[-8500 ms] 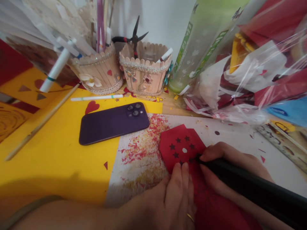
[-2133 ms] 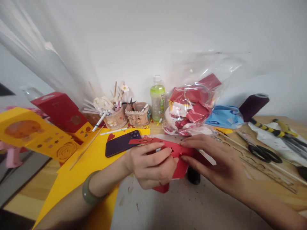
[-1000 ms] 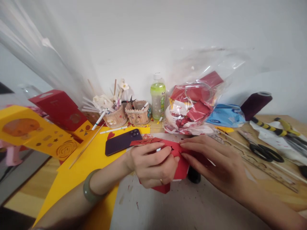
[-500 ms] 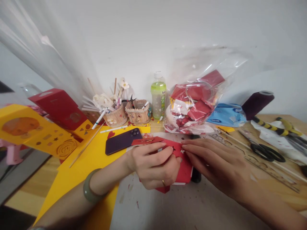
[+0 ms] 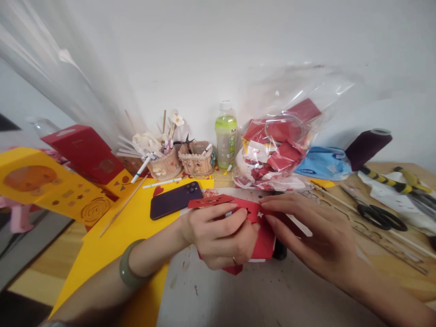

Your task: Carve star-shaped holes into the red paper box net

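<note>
A red paper box (image 5: 265, 240) with small star-shaped cutouts and a white lower edge is between my two hands above the grey mat. My left hand (image 5: 225, 236) is closed on its left part, fingers curled over the top; the fingertips hide what lies under them. At the box's right side, my right hand (image 5: 306, 231) has its fingers and thumb around a red flap, whose white edge shows between them. A flat red piece with cutouts (image 5: 211, 200) sticks out behind my left fingers. Some black object (image 5: 279, 250) is partly hidden behind the box.
Left of my hands, a dark phone (image 5: 175, 200) lies on yellow paper (image 5: 126, 227) near a folded yellow card (image 5: 44, 186). Behind stand decorated pots (image 5: 165, 165), a bottle (image 5: 225, 136) and a plastic bag of red scraps (image 5: 272, 150). Black-handled scissors (image 5: 381, 217) and a ruler (image 5: 384, 247) lie right.
My right thumb and fingers have spread a little apart, and a white edge of the flap now shows between them. The left hand stays almost as it was.
</note>
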`<action>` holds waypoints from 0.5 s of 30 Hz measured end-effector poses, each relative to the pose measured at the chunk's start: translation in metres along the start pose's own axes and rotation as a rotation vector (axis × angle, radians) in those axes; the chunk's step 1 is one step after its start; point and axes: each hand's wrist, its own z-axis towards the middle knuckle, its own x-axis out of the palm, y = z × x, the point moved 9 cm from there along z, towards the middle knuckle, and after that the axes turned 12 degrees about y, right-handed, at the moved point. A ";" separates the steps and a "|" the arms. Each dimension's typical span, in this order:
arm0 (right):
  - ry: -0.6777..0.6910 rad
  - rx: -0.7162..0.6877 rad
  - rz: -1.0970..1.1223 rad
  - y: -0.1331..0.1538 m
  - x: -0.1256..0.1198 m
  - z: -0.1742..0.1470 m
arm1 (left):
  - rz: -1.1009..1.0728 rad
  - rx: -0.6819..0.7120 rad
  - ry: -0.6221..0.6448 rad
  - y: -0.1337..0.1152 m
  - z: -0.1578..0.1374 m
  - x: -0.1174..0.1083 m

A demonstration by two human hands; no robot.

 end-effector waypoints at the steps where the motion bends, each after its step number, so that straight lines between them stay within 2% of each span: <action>1: -0.002 0.001 0.005 0.000 0.000 0.000 | 0.003 -0.003 0.010 0.000 -0.001 0.001; 7: -0.004 0.064 0.049 -0.006 0.002 0.000 | 0.016 0.011 0.034 -0.004 -0.007 0.004; 15: 0.011 0.007 0.078 -0.001 0.000 0.003 | 0.049 0.007 -0.016 -0.004 -0.006 0.005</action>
